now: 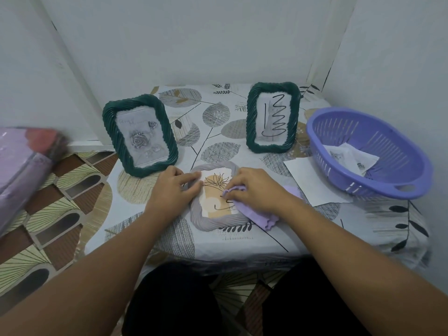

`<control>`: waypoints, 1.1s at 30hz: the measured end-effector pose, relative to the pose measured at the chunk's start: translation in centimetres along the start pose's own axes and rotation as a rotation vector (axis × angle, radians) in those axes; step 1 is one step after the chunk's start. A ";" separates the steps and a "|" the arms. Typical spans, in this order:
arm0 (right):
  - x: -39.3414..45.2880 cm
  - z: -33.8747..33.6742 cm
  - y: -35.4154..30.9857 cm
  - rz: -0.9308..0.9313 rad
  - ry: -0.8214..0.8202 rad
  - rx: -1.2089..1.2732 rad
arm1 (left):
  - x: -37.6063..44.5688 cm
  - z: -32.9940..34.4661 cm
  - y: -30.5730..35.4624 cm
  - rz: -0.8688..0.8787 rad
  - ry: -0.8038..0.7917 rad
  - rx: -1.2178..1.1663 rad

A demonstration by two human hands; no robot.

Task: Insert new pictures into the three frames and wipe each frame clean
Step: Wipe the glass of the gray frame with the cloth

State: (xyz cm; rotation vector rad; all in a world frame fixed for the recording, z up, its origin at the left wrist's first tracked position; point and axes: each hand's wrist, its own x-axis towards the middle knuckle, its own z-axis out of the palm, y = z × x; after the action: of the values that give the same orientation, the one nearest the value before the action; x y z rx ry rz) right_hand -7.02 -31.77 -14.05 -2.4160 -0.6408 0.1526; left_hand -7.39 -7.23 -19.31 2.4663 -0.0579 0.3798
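A grey twisted-rim frame lies flat at the table's middle, showing a plant picture with black scribbles on its glass. My left hand grips the frame's upper left rim. My right hand presses a lilac cloth onto the glass at the frame's right side. Two dark green frames stand upright behind: the left green frame holds a rose picture, and the right green frame shows a black zigzag scribble over its picture.
A purple plastic basket with loose pictures inside sits at the right. A white sheet lies partly under it. The leaf-print tablecloth covers a small table in a wall corner. A blurred lilac bundle is at far left.
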 end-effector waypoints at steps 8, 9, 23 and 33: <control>0.9 0.9 0.1 0.022 0.063 0.009 | 0.0 0.1 -0.1 0.007 0.001 -0.003; 0.7 0.7 0.2 0.005 0.027 0.030 | 0.0 0.0 -0.2 0.008 0.004 -0.006; 0.7 -0.1 0.3 -0.023 -0.053 0.051 | 0.0 0.0 0.0 0.005 0.001 -0.015; 0.9 0.5 0.0 -0.055 -0.048 0.020 | 0.0 -0.1 0.2 -0.001 0.002 0.005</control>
State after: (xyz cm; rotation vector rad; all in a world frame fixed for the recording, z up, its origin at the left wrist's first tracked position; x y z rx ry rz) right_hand -6.40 -31.02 -14.41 -2.3792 -0.7235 0.1930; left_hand -7.48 -7.34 -19.16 2.4711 -0.0553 0.3823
